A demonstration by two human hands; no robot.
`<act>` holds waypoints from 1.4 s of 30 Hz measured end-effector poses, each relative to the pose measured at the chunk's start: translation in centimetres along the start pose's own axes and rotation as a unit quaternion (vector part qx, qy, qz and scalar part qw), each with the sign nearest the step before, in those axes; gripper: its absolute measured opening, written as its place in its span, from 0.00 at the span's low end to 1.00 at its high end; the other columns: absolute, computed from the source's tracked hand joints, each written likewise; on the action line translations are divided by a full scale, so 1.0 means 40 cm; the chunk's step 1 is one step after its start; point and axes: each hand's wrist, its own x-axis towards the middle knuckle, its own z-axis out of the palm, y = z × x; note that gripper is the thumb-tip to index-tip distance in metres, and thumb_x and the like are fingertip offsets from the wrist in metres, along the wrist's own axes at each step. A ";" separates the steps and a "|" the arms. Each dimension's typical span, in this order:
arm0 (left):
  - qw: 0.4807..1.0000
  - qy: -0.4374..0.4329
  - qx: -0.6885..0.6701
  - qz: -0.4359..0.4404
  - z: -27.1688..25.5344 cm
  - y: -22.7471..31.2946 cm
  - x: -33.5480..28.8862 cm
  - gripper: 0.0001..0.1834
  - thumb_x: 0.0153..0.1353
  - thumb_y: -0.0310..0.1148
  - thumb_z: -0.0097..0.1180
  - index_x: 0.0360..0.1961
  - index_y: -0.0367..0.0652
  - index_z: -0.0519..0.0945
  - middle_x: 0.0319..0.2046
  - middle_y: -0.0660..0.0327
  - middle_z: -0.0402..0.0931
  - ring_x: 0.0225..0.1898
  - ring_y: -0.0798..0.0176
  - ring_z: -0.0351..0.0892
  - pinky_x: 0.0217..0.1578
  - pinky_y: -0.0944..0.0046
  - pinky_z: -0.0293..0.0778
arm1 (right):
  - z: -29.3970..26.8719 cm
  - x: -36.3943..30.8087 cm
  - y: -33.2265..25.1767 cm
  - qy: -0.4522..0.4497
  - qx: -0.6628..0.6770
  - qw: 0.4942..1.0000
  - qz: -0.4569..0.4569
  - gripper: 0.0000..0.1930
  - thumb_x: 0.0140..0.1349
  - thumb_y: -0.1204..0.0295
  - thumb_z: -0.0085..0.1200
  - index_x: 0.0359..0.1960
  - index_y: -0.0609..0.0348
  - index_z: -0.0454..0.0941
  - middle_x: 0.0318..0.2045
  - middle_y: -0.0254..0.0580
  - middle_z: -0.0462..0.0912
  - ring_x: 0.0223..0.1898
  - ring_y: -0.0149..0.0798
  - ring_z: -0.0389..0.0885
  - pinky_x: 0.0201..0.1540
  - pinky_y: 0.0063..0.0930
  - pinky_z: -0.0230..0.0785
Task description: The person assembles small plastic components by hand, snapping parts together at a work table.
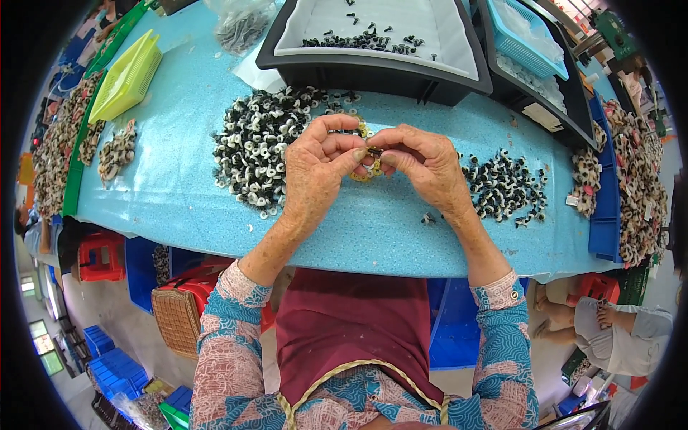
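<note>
My left hand (314, 170) and my right hand (428, 166) meet above the blue table, fingertips almost touching. Both pinch a small dark part (374, 152) between thumbs and fingers; its exact kind is too small to tell. Partly hidden behind my hands lie several yellow ring-shaped pieces (364, 174). Beside my left hand spreads a large heap of black pieces with white round washers (251, 147). A smaller heap of similar black-and-white pieces (505, 188) lies to the right of my right hand, with a few loose ones (428, 218) near my right wrist.
A black tray with a white liner (308, 18) holds black screw-like pieces at the back. Right of it stand a blue basket (527, 50) and a blue crate (604, 208) by bundled parts. A yellow-green basket (127, 77) stands far left. Another person (609, 333) sits at right.
</note>
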 end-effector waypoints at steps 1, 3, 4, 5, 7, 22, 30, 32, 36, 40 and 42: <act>1.000 -0.006 -0.022 -0.010 0.008 -0.002 0.005 0.17 0.57 0.20 0.54 0.49 0.31 0.69 0.32 0.55 0.80 0.30 0.69 0.79 0.30 0.73 0.76 | -0.008 -0.006 -0.005 0.013 -0.016 1.000 0.006 0.10 0.57 0.82 0.51 0.40 0.62 0.79 0.29 0.37 0.80 0.28 0.28 0.77 0.34 0.21 0.72; 1.000 -0.009 -0.007 -0.023 0.036 -0.005 0.022 0.16 0.58 0.23 0.55 0.47 0.33 0.71 0.33 0.57 0.80 0.30 0.69 0.79 0.29 0.73 0.75 | -0.031 -0.016 -0.004 0.035 -0.044 0.998 -0.035 0.10 0.54 0.80 0.53 0.38 0.60 0.80 0.30 0.41 0.81 0.31 0.34 0.79 0.36 0.26 0.72; 0.999 -0.011 0.029 -0.022 0.040 -0.005 0.025 0.15 0.58 0.25 0.55 0.47 0.33 0.72 0.33 0.58 0.80 0.30 0.70 0.79 0.29 0.74 0.75 | -0.035 -0.013 0.019 0.042 -0.063 0.994 -0.079 0.10 0.53 0.78 0.54 0.38 0.59 0.80 0.30 0.42 0.82 0.32 0.38 0.80 0.38 0.29 0.72; 0.997 -0.044 0.064 -0.024 0.023 -0.029 0.032 0.16 0.61 0.27 0.53 0.50 0.37 0.70 0.38 0.56 0.79 0.36 0.66 0.80 0.35 0.72 0.77 | -0.040 -0.009 0.053 0.029 -0.073 0.988 -0.137 0.09 0.55 0.78 0.52 0.38 0.59 0.80 0.32 0.44 0.82 0.33 0.39 0.81 0.37 0.31 0.72; 0.998 0.012 0.032 -0.045 -0.020 -0.038 0.019 0.19 0.61 0.27 0.53 0.54 0.38 0.68 0.41 0.53 0.78 0.39 0.64 0.80 0.37 0.71 0.78 | -0.001 0.023 0.064 0.030 -0.036 0.977 -0.209 0.08 0.50 0.75 0.56 0.33 0.61 0.81 0.28 0.45 0.82 0.32 0.43 0.80 0.36 0.32 0.72; 0.990 -0.038 0.106 -0.084 0.004 0.009 0.015 0.19 0.51 0.25 0.62 0.45 0.37 0.74 0.38 0.62 0.76 0.36 0.68 0.77 0.36 0.73 0.73 | -0.007 0.007 0.034 -0.042 0.162 0.984 -0.061 0.07 0.49 0.74 0.61 0.30 0.60 0.83 0.21 0.35 0.82 0.23 0.25 0.76 0.25 0.19 0.68; 0.995 0.055 0.053 0.062 -0.018 0.034 0.016 0.16 0.52 0.22 0.59 0.42 0.35 0.72 0.24 0.61 0.76 0.22 0.71 0.73 0.23 0.75 0.69 | -0.070 0.008 0.011 0.001 0.084 0.996 0.020 0.03 0.55 0.79 0.54 0.31 0.64 0.79 0.29 0.36 0.79 0.27 0.26 0.76 0.31 0.19 0.71; 0.993 0.060 0.075 0.073 -0.036 0.074 0.008 0.15 0.50 0.21 0.61 0.40 0.34 0.73 0.22 0.62 0.77 0.22 0.73 0.74 0.21 0.75 0.68 | -0.075 0.009 0.009 0.011 0.093 0.995 0.044 0.03 0.56 0.79 0.54 0.31 0.65 0.79 0.27 0.35 0.79 0.26 0.26 0.76 0.31 0.19 0.71; 0.975 0.044 0.213 0.045 -0.082 0.092 0.004 0.09 0.50 0.21 0.61 0.34 0.36 0.77 0.22 0.65 0.77 0.22 0.75 0.74 0.22 0.75 0.69 | -0.088 0.003 0.015 0.036 0.049 0.998 0.031 0.04 0.56 0.78 0.56 0.33 0.65 0.79 0.24 0.34 0.79 0.25 0.25 0.75 0.30 0.18 0.70; 0.922 0.010 0.377 0.090 -0.082 0.056 0.006 0.03 0.47 0.23 0.62 0.23 0.42 0.80 0.21 0.67 0.77 0.23 0.73 0.73 0.24 0.70 0.70 | -0.079 0.000 0.008 0.047 0.037 0.998 0.033 0.07 0.55 0.77 0.58 0.36 0.64 0.80 0.24 0.33 0.79 0.25 0.24 0.74 0.30 0.17 0.70; 0.861 -0.016 0.479 0.171 -0.062 0.048 0.014 0.03 0.45 0.25 0.63 0.23 0.43 0.80 0.21 0.66 0.75 0.25 0.68 0.73 0.26 0.66 0.70 | -0.081 0.000 0.015 0.039 0.027 0.998 0.035 0.07 0.55 0.77 0.58 0.36 0.63 0.80 0.24 0.33 0.79 0.25 0.24 0.74 0.30 0.16 0.69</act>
